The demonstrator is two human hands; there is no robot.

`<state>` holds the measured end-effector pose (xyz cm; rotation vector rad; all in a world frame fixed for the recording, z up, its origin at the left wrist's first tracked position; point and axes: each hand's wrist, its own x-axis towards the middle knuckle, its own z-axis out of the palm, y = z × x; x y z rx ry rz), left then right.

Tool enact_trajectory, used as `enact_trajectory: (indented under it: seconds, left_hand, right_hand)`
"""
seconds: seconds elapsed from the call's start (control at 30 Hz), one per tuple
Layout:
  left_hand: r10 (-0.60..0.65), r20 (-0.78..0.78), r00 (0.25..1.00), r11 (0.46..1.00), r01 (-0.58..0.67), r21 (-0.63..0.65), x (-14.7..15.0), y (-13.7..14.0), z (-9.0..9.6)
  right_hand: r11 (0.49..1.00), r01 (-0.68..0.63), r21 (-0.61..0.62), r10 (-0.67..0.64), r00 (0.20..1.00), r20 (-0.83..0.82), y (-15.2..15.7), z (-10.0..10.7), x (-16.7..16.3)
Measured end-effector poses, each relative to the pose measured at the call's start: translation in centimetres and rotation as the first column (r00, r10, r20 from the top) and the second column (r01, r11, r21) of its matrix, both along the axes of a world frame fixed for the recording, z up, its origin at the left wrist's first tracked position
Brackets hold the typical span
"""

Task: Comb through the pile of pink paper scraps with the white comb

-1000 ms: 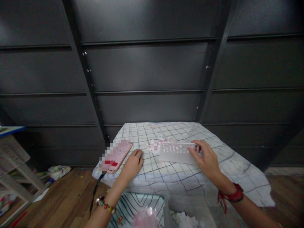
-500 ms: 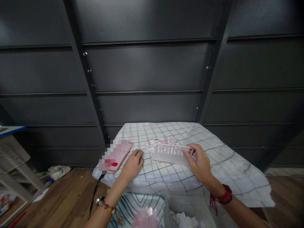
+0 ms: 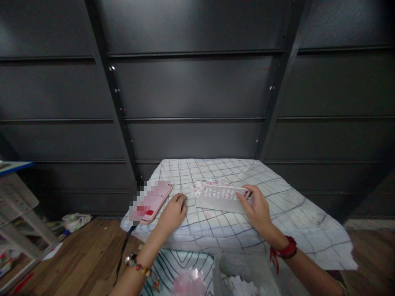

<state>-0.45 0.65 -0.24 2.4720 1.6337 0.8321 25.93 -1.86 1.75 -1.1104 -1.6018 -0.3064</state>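
Note:
My right hand (image 3: 257, 207) grips the right end of a white plastic strip with a row of slots (image 3: 220, 199) between thumb and fingers. The strip stands tilted on its long edge on the checked cloth. Just behind it lies a heap of small pink-and-white pieces (image 3: 216, 182), partly hidden by the strip. To the left, my left hand (image 3: 174, 211) lies on the cloth with its fingers bent loosely and nothing visible in them. A phone in a pink case (image 3: 159, 201) lies beside that hand, partly pixelated.
A white checked cloth (image 3: 296, 213) covers the low table. In front stand a clear plastic bin (image 3: 217, 267) with white scraps (image 3: 240, 285) and a pink plastic bag (image 3: 189, 283) on striped fabric (image 3: 175, 261). A black cable (image 3: 123, 250) hangs left; a dark panelled wall (image 3: 194, 90) rises behind.
The slotted strip has shifted slightly to the left and its tilt has changed a little, moving with my right hand. My left hand stays in place.

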Motion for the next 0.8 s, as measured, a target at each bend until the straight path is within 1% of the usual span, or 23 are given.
enact_trajectory:
  seconds: [0.1,0.2,0.33,0.43,0.63,0.8]
  left_hand:
    - [-0.002,-0.009,1.000,1.000,0.002,-0.008,0.0,0.0,0.1]
    - [-0.009,-0.002,1.000,1.000,0.009,0.002,0.0,0.0,0.0]
    - [-0.012,0.039,0.999,1.000,0.011,0.018,-0.1,0.1,-0.3]
    - [-0.010,0.039,0.999,1.000,0.009,0.012,-0.1,0.2,-0.4]
    - [-0.007,0.059,0.998,1.000,0.005,0.020,-0.1,0.2,-0.3]
    - [-0.005,0.068,0.998,1.000,0.004,0.017,-0.2,0.1,0.0]
  right_hand:
    - [0.999,0.040,0.015,-0.040,0.999,0.014,0.0,-0.2,0.6]
    - [0.998,0.052,0.026,-0.054,0.997,0.052,-0.6,-0.4,0.8]
    - [0.999,0.034,0.039,-0.037,0.997,0.069,-1.7,-0.3,-0.1]
    - [0.998,0.014,0.059,-0.018,0.998,0.058,-2.0,-0.1,-0.9]
    - [0.992,0.099,0.084,-0.102,0.994,0.039,-2.0,-0.3,-0.6]
    - [0.990,0.090,0.106,-0.097,0.993,0.064,-3.0,-0.4,-1.0]
